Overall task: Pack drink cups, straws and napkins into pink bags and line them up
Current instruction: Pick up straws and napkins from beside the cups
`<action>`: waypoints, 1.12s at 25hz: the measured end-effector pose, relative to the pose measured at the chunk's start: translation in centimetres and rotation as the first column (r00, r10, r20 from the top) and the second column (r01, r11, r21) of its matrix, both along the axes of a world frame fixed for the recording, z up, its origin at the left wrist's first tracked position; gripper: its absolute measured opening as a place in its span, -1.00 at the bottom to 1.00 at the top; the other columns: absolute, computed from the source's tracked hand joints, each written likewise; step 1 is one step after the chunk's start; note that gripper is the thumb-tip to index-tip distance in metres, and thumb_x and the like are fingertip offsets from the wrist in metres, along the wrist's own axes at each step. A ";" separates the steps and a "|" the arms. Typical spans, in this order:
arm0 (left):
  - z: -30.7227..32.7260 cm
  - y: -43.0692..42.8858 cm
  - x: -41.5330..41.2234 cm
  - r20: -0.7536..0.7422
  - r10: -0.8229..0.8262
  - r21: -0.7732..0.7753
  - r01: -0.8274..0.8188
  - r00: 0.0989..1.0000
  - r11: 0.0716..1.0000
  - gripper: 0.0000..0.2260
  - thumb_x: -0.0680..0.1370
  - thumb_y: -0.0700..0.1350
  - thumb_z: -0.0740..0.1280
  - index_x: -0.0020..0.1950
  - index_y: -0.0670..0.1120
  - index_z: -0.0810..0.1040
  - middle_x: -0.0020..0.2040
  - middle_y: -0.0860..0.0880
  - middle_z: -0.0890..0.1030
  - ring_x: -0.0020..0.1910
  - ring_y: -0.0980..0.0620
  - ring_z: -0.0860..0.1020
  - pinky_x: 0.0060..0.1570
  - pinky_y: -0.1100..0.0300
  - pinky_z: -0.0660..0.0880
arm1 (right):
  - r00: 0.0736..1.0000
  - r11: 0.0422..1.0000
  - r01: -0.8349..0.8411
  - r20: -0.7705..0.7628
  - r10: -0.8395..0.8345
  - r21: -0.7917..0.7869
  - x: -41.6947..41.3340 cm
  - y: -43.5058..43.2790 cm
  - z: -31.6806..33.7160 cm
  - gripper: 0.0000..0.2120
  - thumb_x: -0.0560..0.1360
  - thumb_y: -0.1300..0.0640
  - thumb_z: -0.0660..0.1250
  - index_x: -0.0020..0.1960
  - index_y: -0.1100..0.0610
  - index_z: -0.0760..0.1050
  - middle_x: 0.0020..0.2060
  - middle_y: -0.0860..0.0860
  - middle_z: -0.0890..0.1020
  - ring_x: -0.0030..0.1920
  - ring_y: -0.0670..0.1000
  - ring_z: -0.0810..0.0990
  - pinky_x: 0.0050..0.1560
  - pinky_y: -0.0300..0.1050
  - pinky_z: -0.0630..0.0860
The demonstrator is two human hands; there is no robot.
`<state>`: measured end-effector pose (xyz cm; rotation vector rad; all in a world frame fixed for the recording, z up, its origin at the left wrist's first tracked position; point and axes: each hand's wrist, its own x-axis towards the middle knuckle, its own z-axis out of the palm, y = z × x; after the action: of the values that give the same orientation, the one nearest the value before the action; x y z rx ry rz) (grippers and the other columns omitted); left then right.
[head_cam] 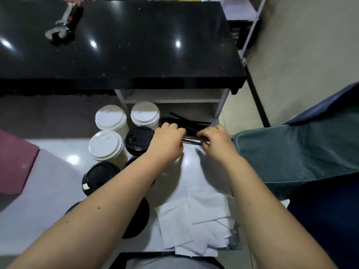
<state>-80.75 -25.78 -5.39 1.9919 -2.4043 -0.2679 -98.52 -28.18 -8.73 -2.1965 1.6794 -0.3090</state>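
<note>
Glossy black counter, speckled like stone, and the floor shines too. Smooth plastic lids, matt paper napkins, straws in glinting wrap.

So everything's down on the floor in front of the person. The cups stand clustered in two rows on the left, running from near the body back toward the shelf unit, which sits under the big surface at the back. Right of the cups, nearest the person, the napkins lie spread out and overlapping. Behind them both hands meet on a bundle of straws, left hand beside the right hand, with loose straws just behind. A flat stack lies far left, a cloth far right, and a tool on the surface's back left corner.
</note>
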 end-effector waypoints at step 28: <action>0.0 0.0 -1.2 -0.083 0.178 -0.060 -0.184 0.980 0.981 -0.58 0.48 -0.19 0.24 0.35 -0.04 0.45 0.17 -0.04 0.52 0.18 -0.11 0.40 0.14 -0.03 0.39 | 0.976 0.989 0.127 0.170 -0.138 0.075 0.1 -5.3 -3.4 -0.81 0.57 0.17 0.22 0.13 0.08 0.54 -0.09 0.13 0.64 -0.07 0.22 0.56 -0.14 -0.02 0.46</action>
<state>-81.97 -25.82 -5.43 2.1107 -2.1393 -0.2516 -98.45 -33.49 -12.14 -1.9547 1.7169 -0.4621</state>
